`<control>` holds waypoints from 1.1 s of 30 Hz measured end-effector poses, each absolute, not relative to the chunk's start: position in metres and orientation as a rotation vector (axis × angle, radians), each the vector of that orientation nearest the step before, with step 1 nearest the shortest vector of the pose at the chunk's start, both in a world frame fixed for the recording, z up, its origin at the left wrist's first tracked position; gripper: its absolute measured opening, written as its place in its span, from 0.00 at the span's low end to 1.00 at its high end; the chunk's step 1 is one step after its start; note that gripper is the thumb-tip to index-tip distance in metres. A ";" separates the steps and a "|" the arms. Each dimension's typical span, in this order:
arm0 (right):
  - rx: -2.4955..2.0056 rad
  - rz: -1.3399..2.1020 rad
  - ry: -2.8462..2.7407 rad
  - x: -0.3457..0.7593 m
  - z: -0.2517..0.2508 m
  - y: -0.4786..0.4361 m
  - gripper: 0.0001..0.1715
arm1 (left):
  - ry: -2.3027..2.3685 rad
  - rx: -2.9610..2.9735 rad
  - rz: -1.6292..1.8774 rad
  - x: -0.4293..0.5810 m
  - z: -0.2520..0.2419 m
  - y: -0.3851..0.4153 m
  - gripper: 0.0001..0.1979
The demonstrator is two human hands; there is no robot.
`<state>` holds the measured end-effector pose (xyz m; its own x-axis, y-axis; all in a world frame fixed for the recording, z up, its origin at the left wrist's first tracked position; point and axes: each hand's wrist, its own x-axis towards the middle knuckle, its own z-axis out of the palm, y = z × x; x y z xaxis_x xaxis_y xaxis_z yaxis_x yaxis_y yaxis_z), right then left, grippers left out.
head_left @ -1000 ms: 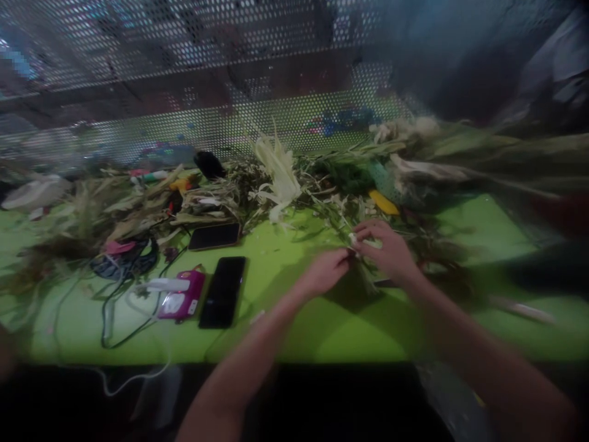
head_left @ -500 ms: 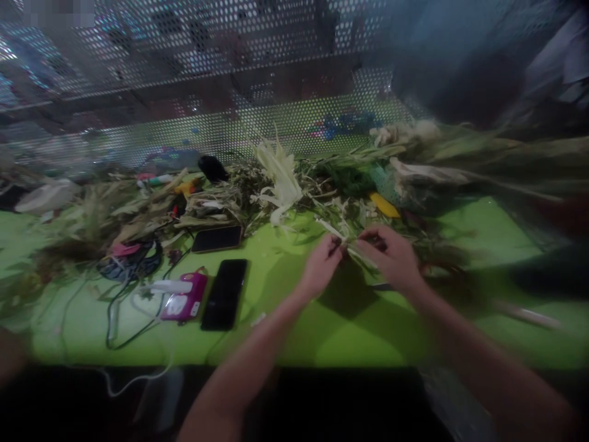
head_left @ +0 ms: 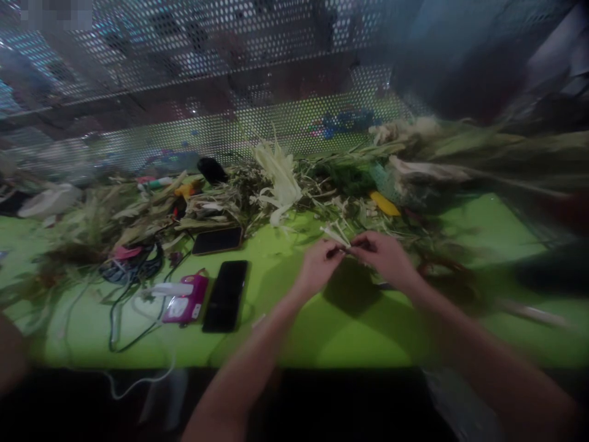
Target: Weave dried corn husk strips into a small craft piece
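My left hand and my right hand meet fingertip to fingertip above the green tabletop. Between their pinched fingers is a small bunch of pale husk strips, its loose ends pointing up and to the left. Both hands are closed on it; the gripped part is mostly hidden by the fingers. Beyond them stands a larger tuft of pale corn husk. A grey blade-like piece lies partly under my right hand.
Two phones and a magenta device with cables lie to the left. Heaps of dried leaves line the back, before a perforated metal screen. A yellow piece sits back right. Someone's arm shows at the left edge.
My right hand has lowered slightly and come closer to my left. The fingertips now nearly touch around the husk strips, whose loose ends have shifted a little.
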<state>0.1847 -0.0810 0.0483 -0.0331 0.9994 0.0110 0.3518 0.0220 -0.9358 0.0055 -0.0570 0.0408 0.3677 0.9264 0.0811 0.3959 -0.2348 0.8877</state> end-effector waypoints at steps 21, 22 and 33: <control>-1.481 0.949 -1.565 0.182 0.050 -0.080 0.14 | 0.891 1.217 0.838 0.013 0.035 -0.060 0.06; -1.479 0.932 -1.577 0.182 0.049 -0.080 0.12 | 0.909 1.258 0.827 0.013 0.035 -0.060 0.05; -1.425 1.073 -1.661 0.183 0.050 -0.082 0.09 | 1.138 1.667 0.702 -0.002 0.058 -0.057 0.12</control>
